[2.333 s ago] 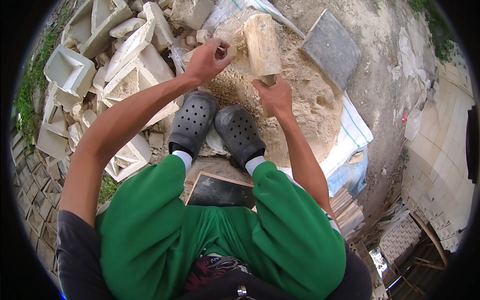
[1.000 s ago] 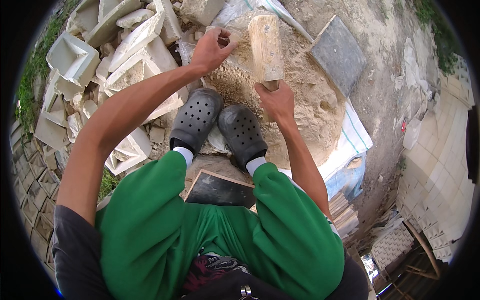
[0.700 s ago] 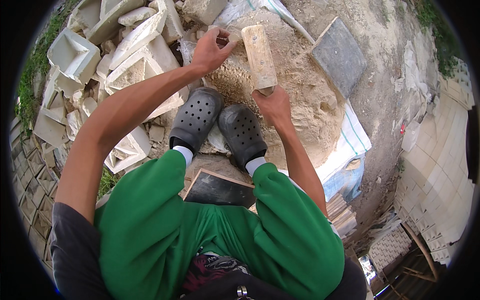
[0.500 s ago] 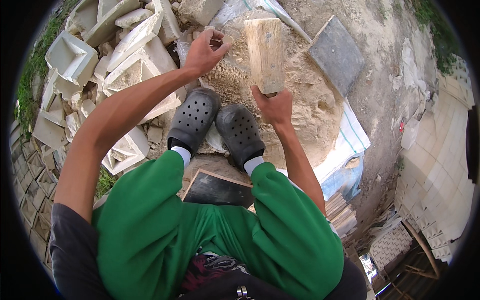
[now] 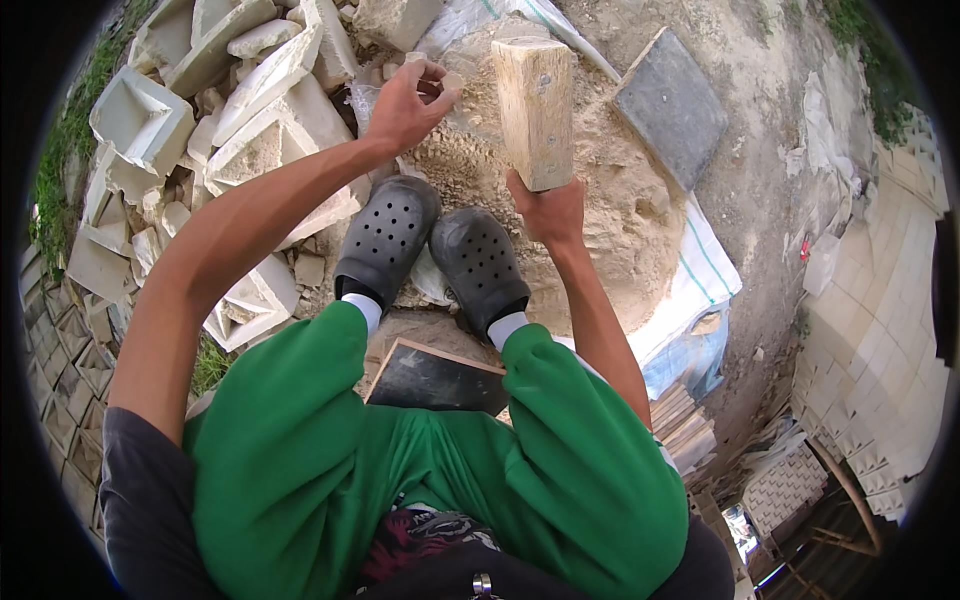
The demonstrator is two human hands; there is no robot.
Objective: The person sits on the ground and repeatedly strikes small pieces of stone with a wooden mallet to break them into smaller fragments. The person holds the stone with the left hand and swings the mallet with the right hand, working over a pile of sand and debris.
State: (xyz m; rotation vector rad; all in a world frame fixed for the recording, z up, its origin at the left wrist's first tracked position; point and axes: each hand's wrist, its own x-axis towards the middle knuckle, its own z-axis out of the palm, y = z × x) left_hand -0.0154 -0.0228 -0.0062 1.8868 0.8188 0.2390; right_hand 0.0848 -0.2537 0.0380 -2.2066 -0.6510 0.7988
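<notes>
My right hand [image 5: 548, 210] grips the lower end of a pale wooden block [image 5: 535, 110] and holds it upright above a heap of sand [image 5: 600, 200]. Stretched out ahead on the left, my left hand [image 5: 405, 100] pinches a small pale stone lump [image 5: 452, 80] between its fingertips, just left of the block's top. Below both hands are my two black perforated clogs [image 5: 430, 250], and I sit in green trousers.
A pile of broken pale cast blocks [image 5: 200, 130] lies at the left. A dark square slab [image 5: 672, 105] leans behind the sand. A white sack [image 5: 700, 290] lies at the right, a dark board [image 5: 435, 380] under my legs, stacked pale tiles [image 5: 880, 330] far right.
My right hand has lifted the wooden block and swung it upright, closer to the camera. My left hand has stayed by the lump, shifting slightly.
</notes>
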